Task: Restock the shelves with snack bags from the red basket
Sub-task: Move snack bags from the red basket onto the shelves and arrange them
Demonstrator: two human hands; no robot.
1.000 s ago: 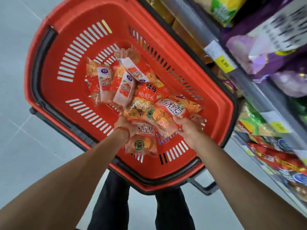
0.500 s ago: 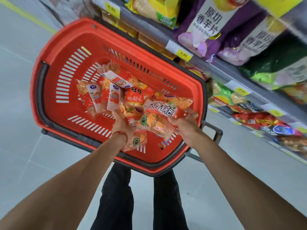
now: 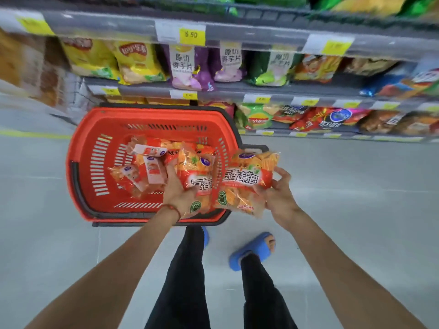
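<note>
The left hand (image 3: 181, 198) grips one orange snack bag (image 3: 198, 184) over the red basket (image 3: 95, 176), with its fingers (image 3: 171, 169) wrapped around the bag's left edge. At its 3 o'clock, the right hand (image 3: 276, 195) pinches a second orange bag (image 3: 244, 184) by the right edge, fingers curled, just outside the basket rim. More bags (image 3: 147, 167) lie in the basket. The shelves (image 3: 237, 91) stand at 12 o'clock.

The right bag hangs from one edge only, so I think it may slip or swing and fall on the floor (image 3: 356, 186). A tight squeeze could crush the crisp contents.

A yellow price tag (image 3: 191, 34) reads "5.50". Purple bags (image 3: 183, 65) show "原切香芋片", probably, because the picture is blurred. Yellow bags (image 3: 135, 60) carry a Lay's-style logo.
</note>
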